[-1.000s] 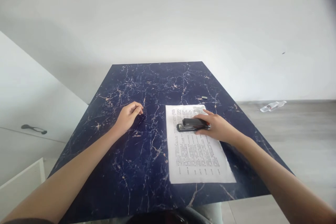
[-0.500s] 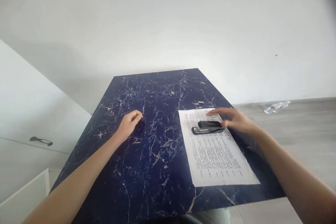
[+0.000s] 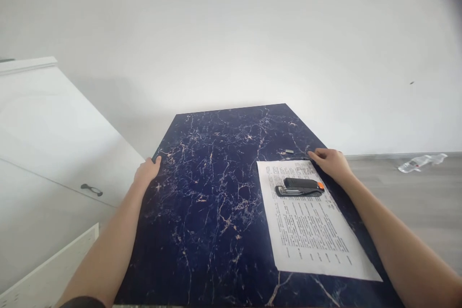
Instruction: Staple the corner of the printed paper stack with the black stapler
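Observation:
My left hand (image 3: 147,172) holds the left edge of a dark blue marble-patterned table (image 3: 202,202), its thumb on top and the other fingers partly hidden past the edge. Across from it, my right hand (image 3: 330,160) is closed on the table's right edge, thumb resting on the surface. Just below that hand lies a black stapler (image 3: 301,186) with an orange patch at one end. It rests on a printed sheet of paper (image 3: 306,226). Beyond the sheet's far edge is a small staple strip (image 3: 289,151).
A white cabinet (image 3: 54,130) with a dark handle (image 3: 91,190) stands to the left. The far table end is against a white wall (image 3: 231,33). Clear plastic packaging (image 3: 421,162) lies on the grey floor (image 3: 390,197) at right.
My left hand has moved left from above the table to its edge. My right hand has left the stapler's side for the right edge. The view has shifted; stapler and paper stay together.

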Action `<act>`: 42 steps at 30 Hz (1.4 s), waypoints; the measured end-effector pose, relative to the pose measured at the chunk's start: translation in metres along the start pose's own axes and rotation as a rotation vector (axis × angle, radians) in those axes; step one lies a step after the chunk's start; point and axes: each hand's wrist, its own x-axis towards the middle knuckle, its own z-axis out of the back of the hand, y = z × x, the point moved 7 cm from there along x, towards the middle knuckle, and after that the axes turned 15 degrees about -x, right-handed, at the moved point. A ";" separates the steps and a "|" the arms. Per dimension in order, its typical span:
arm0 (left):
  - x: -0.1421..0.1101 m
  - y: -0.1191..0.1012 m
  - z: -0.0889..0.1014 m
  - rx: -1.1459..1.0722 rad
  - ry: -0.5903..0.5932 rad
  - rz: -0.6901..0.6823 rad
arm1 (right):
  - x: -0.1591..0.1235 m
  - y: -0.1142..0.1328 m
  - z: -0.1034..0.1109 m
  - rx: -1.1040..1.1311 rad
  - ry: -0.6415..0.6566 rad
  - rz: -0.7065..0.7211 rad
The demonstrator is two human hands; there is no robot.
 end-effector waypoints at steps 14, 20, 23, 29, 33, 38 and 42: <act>0.009 0.006 -0.010 0.012 0.029 0.032 | 0.012 -0.002 -0.009 -0.129 -0.034 0.006; 0.010 0.005 -0.009 0.025 0.023 0.005 | 0.011 0.000 -0.005 -0.060 -0.059 0.008; 0.009 0.004 -0.009 0.027 0.024 -0.013 | 0.010 -0.001 -0.005 -0.043 -0.068 -0.015; 0.000 -0.002 -0.006 -0.028 0.016 0.009 | 0.006 0.001 -0.001 -0.024 -0.086 -0.022; -0.011 -0.002 -0.001 -0.101 -0.023 0.036 | 0.001 0.003 0.004 0.019 -0.087 0.002; -0.009 0.005 0.001 -0.242 -0.007 0.053 | 0.002 0.004 0.001 0.036 -0.066 0.031; 0.003 0.011 -0.002 -0.428 -0.007 0.091 | 0.003 0.006 -0.003 0.009 -0.052 0.051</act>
